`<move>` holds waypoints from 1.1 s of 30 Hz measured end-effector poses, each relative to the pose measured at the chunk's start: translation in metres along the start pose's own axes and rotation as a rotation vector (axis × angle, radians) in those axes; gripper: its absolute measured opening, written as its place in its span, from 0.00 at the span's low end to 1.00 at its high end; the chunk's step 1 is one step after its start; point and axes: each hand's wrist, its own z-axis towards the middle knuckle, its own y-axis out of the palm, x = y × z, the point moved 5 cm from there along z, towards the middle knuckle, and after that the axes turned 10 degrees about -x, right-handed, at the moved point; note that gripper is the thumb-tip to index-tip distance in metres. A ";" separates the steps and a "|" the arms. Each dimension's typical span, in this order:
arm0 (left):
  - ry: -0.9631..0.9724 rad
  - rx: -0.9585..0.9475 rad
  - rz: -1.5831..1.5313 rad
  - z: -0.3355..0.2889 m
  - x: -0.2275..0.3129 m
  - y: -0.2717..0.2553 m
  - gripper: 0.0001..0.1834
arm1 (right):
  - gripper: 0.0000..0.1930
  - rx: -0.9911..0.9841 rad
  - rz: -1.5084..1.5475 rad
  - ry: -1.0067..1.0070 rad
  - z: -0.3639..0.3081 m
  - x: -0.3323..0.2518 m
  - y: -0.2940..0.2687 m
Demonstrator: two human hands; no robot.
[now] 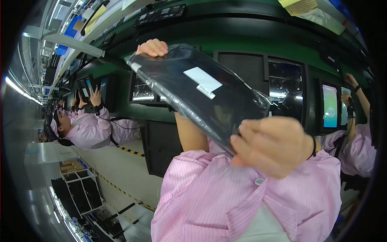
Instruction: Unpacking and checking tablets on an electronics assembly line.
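Observation:
Tilted in front of my chest is a dark, flat, tablet-like panel in a clear plastic bag (177, 86), with two white labels on its face. My left hand (152, 47) grips the bag's far left edge, its fingers curled over the top; the rest of that hand is behind the bag. At the near right corner, my right hand (274, 145) pinches the bag between thumb and fingers, slightly blurred. A black band (313, 147) circles my right wrist.
Beyond the bag, black trays (238, 66) stand on a green bench, one with shiny dark panels (285, 86). A lit tablet (330, 105) is at the right, near a co-worker's hands (351, 80). Another co-worker (94, 125) handles devices at the left. Striped tape (131, 151) marks the floor.

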 end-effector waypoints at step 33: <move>0.219 0.727 -0.048 -0.086 -0.028 0.064 0.08 | 0.08 0.512 1.472 0.476 -0.057 0.048 0.059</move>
